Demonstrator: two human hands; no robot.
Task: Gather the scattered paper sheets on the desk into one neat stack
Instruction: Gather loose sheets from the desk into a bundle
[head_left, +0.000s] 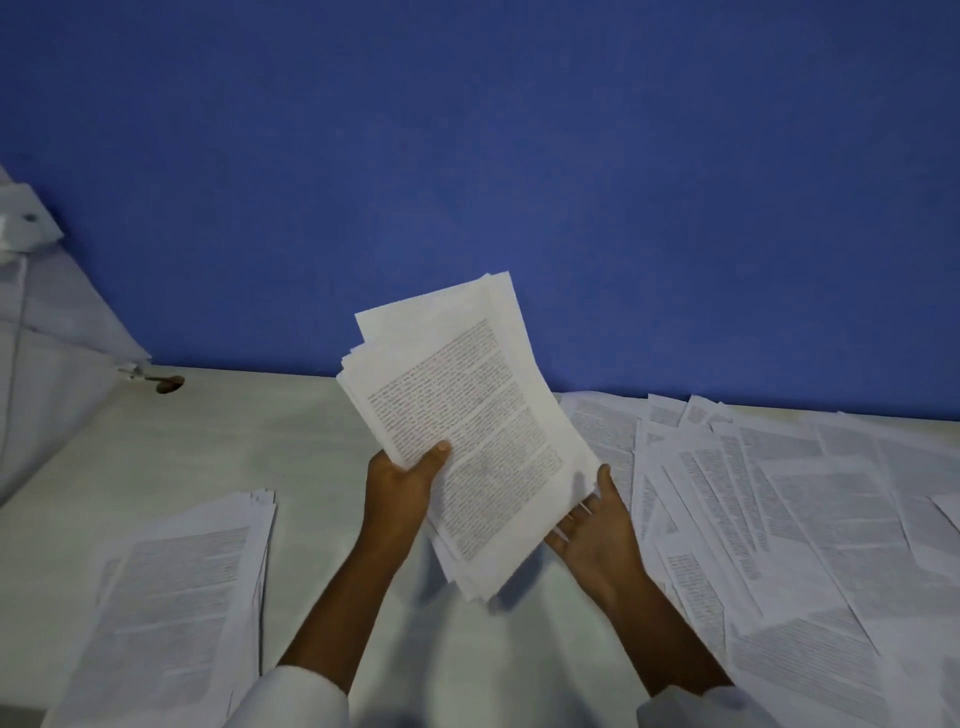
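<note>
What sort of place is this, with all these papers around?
Probably an office or study room: a pale desk against a blue wall, printed sheets scattered at right, a stack at left.

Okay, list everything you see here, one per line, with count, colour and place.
desk: one, pale cream, beneath the papers
wall: one, blue, behind desk
held bundle: one, white printed sheets, raised over desk middle
stacked pile: one, white, desk front left
scattered sheets: many, white, overlapping on desk right
small dark object: one, brownish, desk back left
left hand: one, grips held bundle's left edge, thumb on top
right hand: one, open, palm up at bundle's lower right
sleeves: two, white, bottom edge
</note>
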